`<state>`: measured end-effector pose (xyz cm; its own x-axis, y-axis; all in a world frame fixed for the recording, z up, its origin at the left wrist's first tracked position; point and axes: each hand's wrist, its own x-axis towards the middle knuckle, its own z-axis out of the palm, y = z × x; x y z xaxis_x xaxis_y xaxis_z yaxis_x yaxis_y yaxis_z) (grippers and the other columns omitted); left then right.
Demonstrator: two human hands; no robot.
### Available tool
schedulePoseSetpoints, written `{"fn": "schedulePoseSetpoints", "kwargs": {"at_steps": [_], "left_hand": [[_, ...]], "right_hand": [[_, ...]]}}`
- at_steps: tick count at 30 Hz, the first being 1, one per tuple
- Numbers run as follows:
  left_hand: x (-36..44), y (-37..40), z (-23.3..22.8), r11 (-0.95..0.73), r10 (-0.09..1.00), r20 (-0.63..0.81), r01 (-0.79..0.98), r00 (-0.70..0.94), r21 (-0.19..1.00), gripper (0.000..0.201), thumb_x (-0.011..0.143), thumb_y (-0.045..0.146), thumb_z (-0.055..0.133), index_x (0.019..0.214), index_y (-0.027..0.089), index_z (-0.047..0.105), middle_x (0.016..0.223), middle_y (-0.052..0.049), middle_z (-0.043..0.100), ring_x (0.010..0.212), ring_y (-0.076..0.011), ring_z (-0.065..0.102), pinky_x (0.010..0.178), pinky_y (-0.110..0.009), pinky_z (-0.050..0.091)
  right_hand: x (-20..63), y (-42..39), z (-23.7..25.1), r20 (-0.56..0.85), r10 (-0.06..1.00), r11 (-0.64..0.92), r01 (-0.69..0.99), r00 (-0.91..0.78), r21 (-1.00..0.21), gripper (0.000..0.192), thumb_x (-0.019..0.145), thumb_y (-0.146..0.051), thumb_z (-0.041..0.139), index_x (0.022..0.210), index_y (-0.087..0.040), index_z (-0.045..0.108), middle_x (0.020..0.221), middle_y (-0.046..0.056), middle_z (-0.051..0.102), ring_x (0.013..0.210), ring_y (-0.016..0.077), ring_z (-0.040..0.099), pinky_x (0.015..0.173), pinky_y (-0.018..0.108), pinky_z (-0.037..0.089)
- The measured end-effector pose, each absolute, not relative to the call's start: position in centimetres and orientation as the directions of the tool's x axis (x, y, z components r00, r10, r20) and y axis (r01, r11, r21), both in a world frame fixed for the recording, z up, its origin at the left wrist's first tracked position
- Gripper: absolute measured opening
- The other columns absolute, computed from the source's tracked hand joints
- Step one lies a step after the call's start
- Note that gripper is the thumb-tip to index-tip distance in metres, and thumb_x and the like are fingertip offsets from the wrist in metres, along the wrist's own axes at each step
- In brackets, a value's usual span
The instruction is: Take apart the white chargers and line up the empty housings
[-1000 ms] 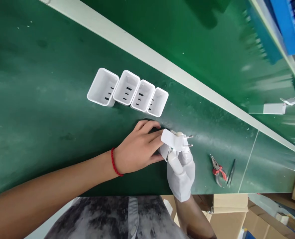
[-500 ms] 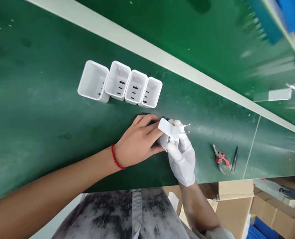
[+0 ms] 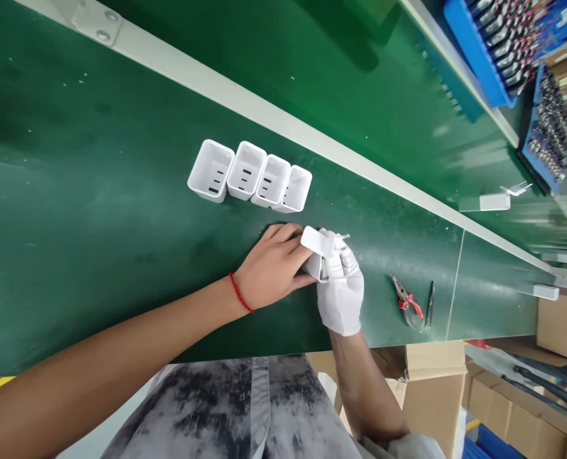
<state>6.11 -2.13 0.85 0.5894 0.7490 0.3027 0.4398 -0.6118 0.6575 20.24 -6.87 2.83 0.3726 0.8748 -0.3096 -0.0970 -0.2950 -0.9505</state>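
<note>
My bare left hand point(image 3: 276, 264), a red cord bracelet at its wrist, grips a white plastic charger housing point(image 3: 314, 266) low over the bench. Just above the housing's open end is a white plug cover point(image 3: 316, 241), a flat plate with metal pins pointing right. My right hand point(image 3: 341, 293), in a white glove, is closed around the plug cover's pin end, its fingertips at the housing's opening. The glove hides part of the pins and whatever is inside the opening. Beyond my hands stand several more white housings point(image 3: 208, 171) in a slanted row, open ends up.
Red-handled pliers point(image 3: 407, 303) and black tweezers point(image 3: 430, 305) lie to the right on the green bench point(image 3: 96, 255). A pale rail point(image 3: 273, 118) crosses behind the housings. At the upper right is a blue tray point(image 3: 479, 57) of parts; cardboard boxes point(image 3: 431, 389) stand below the bench edge.
The view has shifted, showing more of the right side. My right thumb and fingers have moved in closer over the housing's opening, and the plug cover has turned slightly. My left hand keeps its grip.
</note>
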Motion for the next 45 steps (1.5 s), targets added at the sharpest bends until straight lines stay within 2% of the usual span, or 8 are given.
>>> {"fn": "schedulePoseSetpoints", "kwargs": {"at_steps": [3, 7, 11, 18, 24, 31, 41, 45], "left_hand": [[6.1, -2.0, 0.9, -0.618, 0.746, 0.303, 0.445, 0.594, 0.648, 0.043, 0.089, 0.03, 0.065, 0.126, 0.012, 0.051, 0.113, -0.014, 0.068, 0.111, -0.0304, 0.055, 0.09, -0.043, 0.043], [6.1, -2.0, 0.8, -0.614, 0.751, 0.307, 0.447, 0.585, 0.65, 0.041, 0.09, 0.03, 0.064, 0.124, 0.012, 0.052, 0.11, -0.013, 0.069, 0.11, -0.0306, 0.055, 0.089, -0.043, 0.044], [6.1, -2.1, 0.7, -0.623, 0.743, 0.31, 0.446, 0.593, 0.642, 0.041, 0.089, 0.029, 0.065, 0.124, 0.012, 0.052, 0.109, -0.012, 0.069, 0.111, -0.0309, 0.055, 0.09, -0.043, 0.043], [6.2, -2.0, 0.8, -0.615, 0.75, 0.308, 0.445, 0.585, 0.651, 0.044, 0.088, 0.028, 0.065, 0.126, 0.011, 0.052, 0.107, -0.013, 0.069, 0.11, -0.031, 0.055, 0.088, -0.043, 0.044], [6.2, -1.9, 0.7, -0.608, 0.754, 0.29, 0.46, 0.589, 0.647, 0.041, 0.088, 0.031, 0.065, 0.123, 0.012, 0.054, 0.106, -0.014, 0.07, 0.109, -0.0314, 0.056, 0.087, -0.043, 0.045], [6.2, -1.9, 0.8, -0.614, 0.755, 0.311, 0.457, 0.577, 0.643, 0.042, 0.089, 0.031, 0.065, 0.123, 0.009, 0.054, 0.102, -0.012, 0.07, 0.107, -0.0314, 0.056, 0.085, -0.042, 0.045], [6.2, -2.0, 0.7, -0.61, 0.754, 0.293, 0.462, 0.588, 0.643, 0.04, 0.088, 0.031, 0.066, 0.121, 0.012, 0.054, 0.106, -0.013, 0.069, 0.11, -0.0315, 0.055, 0.086, -0.042, 0.044], [6.2, -2.0, 0.6, -0.607, 0.757, 0.288, 0.467, 0.587, 0.643, 0.043, 0.088, 0.033, 0.066, 0.123, 0.013, 0.053, 0.106, -0.013, 0.069, 0.111, -0.0318, 0.054, 0.086, -0.042, 0.044]], "right_hand": [[20.1, -6.7, 2.9, -0.247, 0.884, -0.238, -0.073, 0.398, -0.969, 0.032, 0.087, -0.034, 0.067, 0.119, -0.028, 0.068, 0.131, 0.001, 0.065, 0.125, 0.0228, 0.058, 0.115, 0.046, 0.039], [20.5, -7.2, 3.4, -0.362, 0.895, -0.332, -0.154, 0.26, -0.931, 0.04, 0.088, -0.031, 0.066, 0.127, -0.03, 0.063, 0.14, 0.001, 0.058, 0.134, 0.0228, 0.05, 0.118, 0.047, 0.035], [20.6, -7.7, 3.4, -0.322, 0.894, -0.275, -0.184, 0.311, -0.944, 0.043, 0.088, -0.029, 0.066, 0.13, -0.032, 0.06, 0.145, -0.001, 0.053, 0.139, 0.0219, 0.044, 0.122, 0.047, 0.028], [20.1, -6.5, 2.8, -0.275, 0.888, -0.252, -0.11, 0.37, -0.961, 0.036, 0.086, -0.034, 0.067, 0.122, -0.027, 0.066, 0.134, 0.003, 0.063, 0.127, 0.0242, 0.057, 0.114, 0.048, 0.04], [20.7, -6.7, 3.4, -0.364, 0.891, -0.339, -0.135, 0.27, -0.931, 0.046, 0.086, -0.034, 0.066, 0.131, -0.029, 0.06, 0.143, 0.003, 0.055, 0.134, 0.0249, 0.05, 0.117, 0.05, 0.035], [21.2, -7.6, 3.3, -0.338, 0.906, -0.321, -0.108, 0.254, -0.941, 0.049, 0.086, -0.033, 0.066, 0.135, -0.03, 0.057, 0.148, 0.0, 0.05, 0.139, 0.0231, 0.044, 0.12, 0.048, 0.031], [20.5, -6.6, 2.9, -0.276, 0.898, -0.257, -0.102, 0.344, -0.961, 0.032, 0.088, -0.031, 0.066, 0.12, -0.027, 0.068, 0.133, 0.004, 0.064, 0.125, 0.0251, 0.059, 0.113, 0.05, 0.04], [20.7, -6.7, 2.4, -0.244, 0.91, -0.223, -0.101, 0.335, -0.97, 0.035, 0.088, -0.032, 0.066, 0.123, -0.028, 0.066, 0.135, 0.002, 0.062, 0.128, 0.024, 0.056, 0.116, 0.047, 0.038]]}}
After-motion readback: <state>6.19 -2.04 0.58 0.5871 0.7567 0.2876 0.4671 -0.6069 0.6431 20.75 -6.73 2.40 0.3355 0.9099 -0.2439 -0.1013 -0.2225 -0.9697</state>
